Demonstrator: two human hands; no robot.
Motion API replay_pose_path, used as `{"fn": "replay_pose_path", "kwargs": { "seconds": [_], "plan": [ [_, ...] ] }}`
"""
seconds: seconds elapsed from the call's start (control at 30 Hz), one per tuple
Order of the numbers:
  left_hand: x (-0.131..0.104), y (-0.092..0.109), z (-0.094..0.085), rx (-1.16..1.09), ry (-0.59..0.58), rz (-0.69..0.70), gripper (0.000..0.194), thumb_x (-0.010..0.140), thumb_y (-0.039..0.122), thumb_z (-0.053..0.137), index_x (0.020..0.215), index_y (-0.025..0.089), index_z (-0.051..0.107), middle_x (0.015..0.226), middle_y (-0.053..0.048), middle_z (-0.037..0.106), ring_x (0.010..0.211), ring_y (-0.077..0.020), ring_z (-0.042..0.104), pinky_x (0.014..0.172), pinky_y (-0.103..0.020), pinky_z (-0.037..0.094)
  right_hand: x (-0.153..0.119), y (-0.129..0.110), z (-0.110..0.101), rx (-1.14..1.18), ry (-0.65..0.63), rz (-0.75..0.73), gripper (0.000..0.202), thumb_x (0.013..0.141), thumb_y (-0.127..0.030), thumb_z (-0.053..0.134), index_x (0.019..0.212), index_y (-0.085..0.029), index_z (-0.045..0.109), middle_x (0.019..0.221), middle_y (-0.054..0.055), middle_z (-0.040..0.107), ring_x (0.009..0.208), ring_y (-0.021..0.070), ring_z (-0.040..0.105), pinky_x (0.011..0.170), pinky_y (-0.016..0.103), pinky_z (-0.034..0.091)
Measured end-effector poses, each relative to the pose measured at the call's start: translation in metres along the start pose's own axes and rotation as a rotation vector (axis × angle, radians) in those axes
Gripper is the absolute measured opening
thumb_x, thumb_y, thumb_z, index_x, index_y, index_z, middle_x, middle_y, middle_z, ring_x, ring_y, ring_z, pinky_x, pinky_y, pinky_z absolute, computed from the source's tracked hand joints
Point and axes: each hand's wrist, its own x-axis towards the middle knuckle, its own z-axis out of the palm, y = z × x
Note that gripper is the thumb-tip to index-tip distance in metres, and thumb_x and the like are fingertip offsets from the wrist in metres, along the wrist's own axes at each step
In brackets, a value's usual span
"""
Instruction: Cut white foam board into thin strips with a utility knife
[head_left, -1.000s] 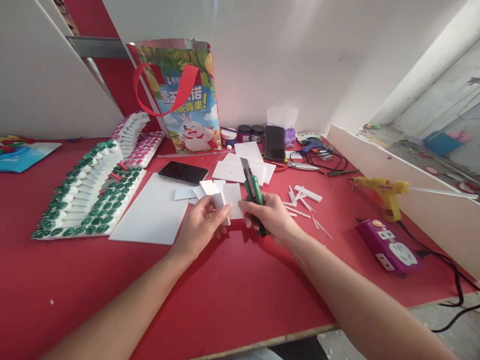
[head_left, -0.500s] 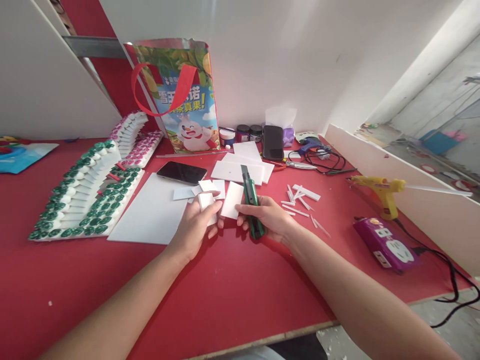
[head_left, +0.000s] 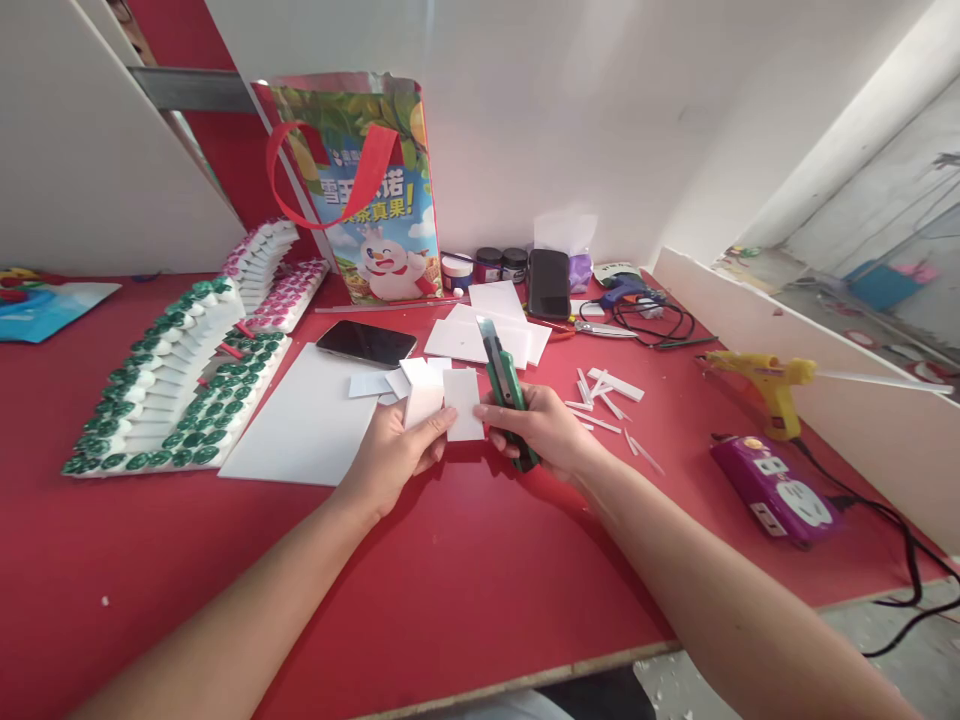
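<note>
My left hand point(head_left: 397, 445) is closed on a few small white foam board pieces point(head_left: 424, 390), its thumb touching the edge of another white rectangle point(head_left: 464, 402). That rectangle stands between both hands, its right edge pinched by the fingers of my right hand point(head_left: 541, 428). My right hand also grips a green utility knife point(head_left: 504, 375), blade out and pointing up and away from me. Small white pieces point(head_left: 369, 384) lie just behind my left hand. Under them is a large white board point(head_left: 289, 430). To the right lie thin white offcut strips point(head_left: 600, 400).
A phone point(head_left: 366, 343) and larger white sheets point(head_left: 480, 340) lie beyond my hands. Foam models with green caps point(head_left: 180, 370) stand left, a gift bag point(head_left: 367, 200) behind. At right are a yellow glue gun point(head_left: 772, 385), a purple power strip point(head_left: 776, 490) and its cable.
The white rectangle has turned more upright and now meets my left thumb. The pieces in my left hand have tilted and fanned. The knife has tipped slightly leftward at its blade end.
</note>
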Motion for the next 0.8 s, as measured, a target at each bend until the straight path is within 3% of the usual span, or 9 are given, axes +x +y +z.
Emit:
{"fn": "replay_pose_path", "kwargs": {
  "seconds": [0.1, 0.33, 0.6, 0.8],
  "plan": [
    [-0.0012, 0.0018, -0.0003, -0.054, -0.053, -0.016, 0.036, 0.07, 0.044, 0.08, 0.082, 0.016, 0.062, 0.06, 0.004, 0.053, 0.043, -0.0064, 0.044, 0.037, -0.019, 0.025, 0.0001, -0.0015, -0.0011, 0.083, -0.017, 0.066, 0.04, 0.065, -0.046, 0.084, 0.072, -0.016, 0.057, 0.049, -0.005, 0.053, 0.041, 0.0057, 0.041, 0.041, 0.02, 0.029],
    [0.0003, 0.0008, -0.0022, -0.12, -0.12, -0.002, 0.033, 0.076, 0.042, 0.076, 0.093, 0.016, 0.065, 0.073, 0.0, 0.062, 0.045, -0.007, 0.046, 0.038, -0.021, 0.029, 0.0031, 0.0008, -0.0026, 0.226, -0.069, 0.16, 0.041, 0.061, -0.04, 0.088, 0.073, -0.015, 0.058, 0.05, -0.005, 0.052, 0.042, 0.0045, 0.039, 0.042, 0.019, 0.027],
    [0.0007, -0.0032, -0.0018, 0.045, -0.067, 0.116, 0.029, 0.078, 0.044, 0.074, 0.078, 0.016, 0.065, 0.058, 0.001, 0.058, 0.047, -0.0102, 0.048, 0.042, -0.023, 0.034, 0.0046, 0.0022, -0.0042, 0.283, -0.043, 0.073, 0.039, 0.054, -0.029, 0.091, 0.078, -0.015, 0.064, 0.055, -0.006, 0.05, 0.051, 0.0058, 0.041, 0.042, 0.018, 0.026],
    [0.0003, -0.0077, -0.0044, 0.146, -0.002, 0.209, 0.027, 0.081, 0.044, 0.071, 0.076, 0.018, 0.066, 0.057, 0.002, 0.056, 0.047, -0.0106, 0.046, 0.045, -0.025, 0.035, 0.0025, -0.0009, -0.0013, 0.244, -0.068, 0.061, 0.036, 0.053, -0.028, 0.091, 0.07, -0.015, 0.063, 0.056, -0.005, 0.05, 0.05, 0.0052, 0.038, 0.042, 0.019, 0.027]
  ]
}}
